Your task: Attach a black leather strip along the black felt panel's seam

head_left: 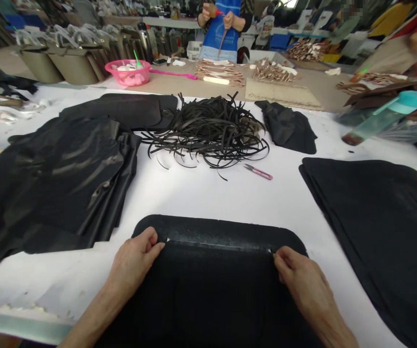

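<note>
A black fabric panel (208,290) with rounded corners lies on the white table (208,193) right in front of me. Its top layer is folded back along a line near the far edge, leaving a black strip (215,229) exposed beyond. My left hand (136,261) pinches the left end of that fold. My right hand (298,280) pinches the right end. Both hands have fingers closed on the fabric edge.
A tangle of black strips (208,130) and pink snips (259,172) lie beyond. Shiny black sheets (56,183) are piled at left, black panels (375,217) at right. A teal bottle (385,116) lies at far right. A person in a blue apron (219,29) works at the back table.
</note>
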Motion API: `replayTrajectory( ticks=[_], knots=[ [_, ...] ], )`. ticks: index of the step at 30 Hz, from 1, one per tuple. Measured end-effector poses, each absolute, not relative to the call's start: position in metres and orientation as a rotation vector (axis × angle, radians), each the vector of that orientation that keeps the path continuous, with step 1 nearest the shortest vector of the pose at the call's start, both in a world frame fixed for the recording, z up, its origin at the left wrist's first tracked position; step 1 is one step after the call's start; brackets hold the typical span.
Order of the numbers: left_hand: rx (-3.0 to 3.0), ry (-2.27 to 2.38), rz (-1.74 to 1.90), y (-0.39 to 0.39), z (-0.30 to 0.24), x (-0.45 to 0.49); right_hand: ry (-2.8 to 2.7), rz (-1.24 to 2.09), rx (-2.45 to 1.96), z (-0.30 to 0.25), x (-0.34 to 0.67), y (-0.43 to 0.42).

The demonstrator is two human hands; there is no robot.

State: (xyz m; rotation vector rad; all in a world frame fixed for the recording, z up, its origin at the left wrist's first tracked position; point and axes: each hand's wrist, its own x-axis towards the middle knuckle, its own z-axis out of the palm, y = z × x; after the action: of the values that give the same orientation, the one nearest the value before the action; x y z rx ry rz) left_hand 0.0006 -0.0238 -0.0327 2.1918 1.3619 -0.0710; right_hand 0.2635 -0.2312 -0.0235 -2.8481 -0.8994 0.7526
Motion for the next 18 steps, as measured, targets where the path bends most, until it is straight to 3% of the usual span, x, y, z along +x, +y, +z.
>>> replayTrajectory(
  ticks=[3, 10, 18],
  knots=[
    [2.489, 1.370, -0.131, -0.035, -0.028, 0.005, -0.857, 0.760, -2.769, -0.023, 0.264, -0.233],
    [3.116, 0.578, 0.436, -0.048, -0.045, -0.003, -0.816, 0.733, -2.647, -0.019, 0.269, -0.237],
    [3.330, 0.580, 0.115, -0.059, -0.036, -0.006, -0.786, 0.802, -2.549, -0.018, 0.275, -0.241]
  ],
)
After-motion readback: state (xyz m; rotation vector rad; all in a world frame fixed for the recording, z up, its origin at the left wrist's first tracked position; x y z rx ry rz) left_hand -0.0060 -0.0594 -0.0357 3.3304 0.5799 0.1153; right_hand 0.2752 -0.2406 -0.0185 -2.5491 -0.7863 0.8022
